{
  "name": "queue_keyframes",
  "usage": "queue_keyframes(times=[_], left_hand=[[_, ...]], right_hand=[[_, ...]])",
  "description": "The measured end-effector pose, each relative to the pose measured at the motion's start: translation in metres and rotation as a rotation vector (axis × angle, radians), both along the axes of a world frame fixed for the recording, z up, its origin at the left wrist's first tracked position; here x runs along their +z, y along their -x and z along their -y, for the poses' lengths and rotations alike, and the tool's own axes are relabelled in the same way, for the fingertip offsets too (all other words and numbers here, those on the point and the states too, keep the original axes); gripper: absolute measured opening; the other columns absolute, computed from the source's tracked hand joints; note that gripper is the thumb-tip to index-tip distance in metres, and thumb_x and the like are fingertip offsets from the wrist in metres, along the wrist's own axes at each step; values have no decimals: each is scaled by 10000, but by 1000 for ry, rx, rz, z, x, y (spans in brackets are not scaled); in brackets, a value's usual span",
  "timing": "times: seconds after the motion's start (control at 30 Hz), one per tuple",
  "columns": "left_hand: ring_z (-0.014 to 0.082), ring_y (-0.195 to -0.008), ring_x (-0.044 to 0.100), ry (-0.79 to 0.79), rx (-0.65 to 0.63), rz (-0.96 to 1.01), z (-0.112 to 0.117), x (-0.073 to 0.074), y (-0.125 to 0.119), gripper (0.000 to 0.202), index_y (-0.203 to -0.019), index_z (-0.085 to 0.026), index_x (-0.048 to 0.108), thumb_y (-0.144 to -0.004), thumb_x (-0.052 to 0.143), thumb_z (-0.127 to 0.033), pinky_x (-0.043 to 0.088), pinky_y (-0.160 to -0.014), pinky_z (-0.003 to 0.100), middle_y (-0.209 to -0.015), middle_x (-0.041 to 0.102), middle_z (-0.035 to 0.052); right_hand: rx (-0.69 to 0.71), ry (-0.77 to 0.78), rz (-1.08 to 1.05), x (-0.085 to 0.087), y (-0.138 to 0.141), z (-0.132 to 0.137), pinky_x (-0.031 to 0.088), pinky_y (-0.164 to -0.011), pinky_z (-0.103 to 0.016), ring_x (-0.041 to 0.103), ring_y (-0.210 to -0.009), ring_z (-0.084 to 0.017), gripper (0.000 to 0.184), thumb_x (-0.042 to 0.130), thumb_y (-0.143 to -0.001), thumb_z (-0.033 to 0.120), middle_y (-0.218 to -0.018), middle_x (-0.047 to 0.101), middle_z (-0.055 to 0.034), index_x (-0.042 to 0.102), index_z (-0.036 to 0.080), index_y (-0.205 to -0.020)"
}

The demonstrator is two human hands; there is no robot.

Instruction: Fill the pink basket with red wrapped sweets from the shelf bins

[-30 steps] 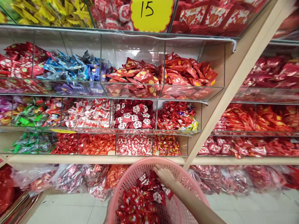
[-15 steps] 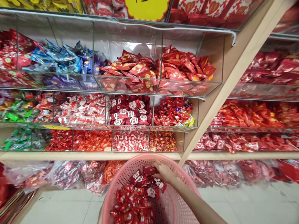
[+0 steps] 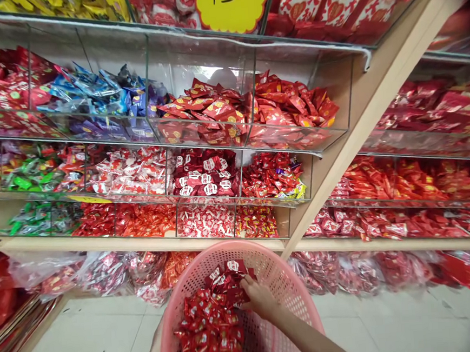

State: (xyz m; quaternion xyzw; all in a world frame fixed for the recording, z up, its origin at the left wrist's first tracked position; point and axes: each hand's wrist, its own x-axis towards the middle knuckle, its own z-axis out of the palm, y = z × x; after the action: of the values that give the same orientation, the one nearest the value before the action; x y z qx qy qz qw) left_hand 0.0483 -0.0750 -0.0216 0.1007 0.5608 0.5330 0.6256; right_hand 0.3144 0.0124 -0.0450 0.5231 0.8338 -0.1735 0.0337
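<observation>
A pink perforated plastic basket stands in front of me, tilted so I look down into it. Many small red wrapped candies fill its left side. Dark red candy packets with white labels lie against them near the far wall. My right hand is inside the basket, fingers curled closed at the edge of these dark red packets. Of my left arm, only a part beside the basket's left side shows; the fingers are hidden behind the wall.
Shelves with clear divided bins rise ahead, holding dark red packets, red packets and blue packets. A yellow price sign hangs at the top. Bagged candies lie under the bottom shelf on the tiled floor.
My right hand has moved down and slightly left in the basket, from the far wall toward the middle. The dark red packets by it have shifted. The basket has hardly moved.
</observation>
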Motion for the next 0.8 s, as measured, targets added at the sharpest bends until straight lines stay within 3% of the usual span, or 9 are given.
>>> queue_keyframes(times=[0.07, 0.17, 0.3, 0.37, 0.47, 0.57, 0.67, 0.8], left_hand=[[209, -1024, 606, -7, 6, 22, 4, 3, 4, 372, -1117, -182, 592, -861, 524, -445, 494, -895, 417, -1156, 627, 65], [267, -1052, 630, -20, -2, 29, 8, 5, 11, 408, -1086, -181, 641, -802, 576, -467, 495, -911, 408, -1070, 703, 71], [242, -1113, 609, -47, -84, -117, 5, -6, 18, 449, -1126, -208, 634, -724, 641, -407, 483, -947, 336, -1120, 697, 59], [220, -1138, 594, -89, -86, -208, 2, -14, 20, 567, -1181, -218, 592, -643, 711, -351, 458, -980, 303, -1156, 682, 49], [226, -1100, 616, -115, -80, -267, 2, -18, 20, 667, -1213, -206, 561, -587, 730, -359, 459, -976, 309, -1106, 702, 47], [240, -1026, 649, -84, -56, -306, 6, -9, 21, 686, -1193, -195, 574, -552, 733, -377, 479, -943, 323, -1011, 729, 39], [241, -944, 672, -72, -28, -330, 10, 7, 26, 709, -1189, -188, 575, -527, 741, -379, 506, -883, 324, -940, 741, 31], [242, -893, 680, -67, -16, -334, 15, 21, 40, 701, -1164, -188, 585, -514, 749, -392, 525, -820, 324, -928, 742, 40]], right_hand=[[-25, -2, -3, 1, 2, 0, 501, -776, -375, 624, -1000, -285, 553, 749, -651, 310, -1195, 568, -101, 507, 208, -1138], [-62, -40, -108, 18, -6, -2, 485, -847, -381, 597, -1069, -282, 524, 680, -729, 325, -1256, 546, -125, 489, 211, -1203], [-195, -217, -259, 47, -43, -3, 439, -928, -388, 553, -1116, -261, 341, 508, -845, 344, -1198, 584, -118, 541, 211, -1158], [-313, -336, -262, 50, -69, -1, 434, -922, -445, 531, -1121, -288, 335, 464, -855, 381, -1204, 577, -115, 564, 227, -1135], [-508, -435, -306, 33, -103, 6, 420, -942, -508, 482, -1187, -330, 414, 461, -826, 444, -1280, 530, -139, 565, 210, -1150], [-545, -310, -508, 4, -119, 11, 412, -1009, -444, 492, -1223, -287, 548, 452, -808, 494, -1295, 541, -157, 495, 159, -1240], [-536, -202, -636, -18, -113, 10, 417, -1025, -399, 494, -1243, -250, 586, 427, -823, 496, -1318, 546, -143, 442, 159, -1302], [-501, -203, -678, -28, -89, 5, 376, -1064, -405, 465, -1275, -239, 574, 418, -833, 462, -1352, 522, -144, 446, 150, -1313]])
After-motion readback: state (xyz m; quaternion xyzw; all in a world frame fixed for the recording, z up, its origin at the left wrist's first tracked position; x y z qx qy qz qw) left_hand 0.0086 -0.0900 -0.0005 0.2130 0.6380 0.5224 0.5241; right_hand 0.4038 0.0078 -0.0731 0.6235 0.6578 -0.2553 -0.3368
